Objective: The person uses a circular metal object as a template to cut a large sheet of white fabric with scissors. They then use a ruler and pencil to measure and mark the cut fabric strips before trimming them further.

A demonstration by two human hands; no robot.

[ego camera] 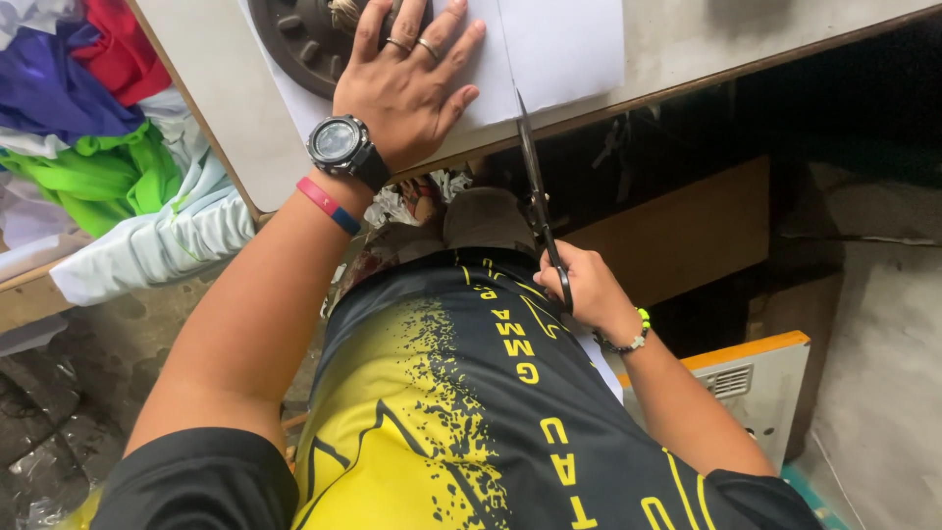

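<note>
Left hand [407,83] flat on paper [549,44], scissors [538,196] alongside

One view only, from a camera worn on the person's head; it looked steeply down past the chest and both forearms, close to the body; the table [687,54] edge ran across the top of the frame, near at hand; the floor [59,432] showed far below at lower left; no second view shared the scene.

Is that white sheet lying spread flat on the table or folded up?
Spread flat: the white paper sheet lies smooth on the table under the left hand.
</note>
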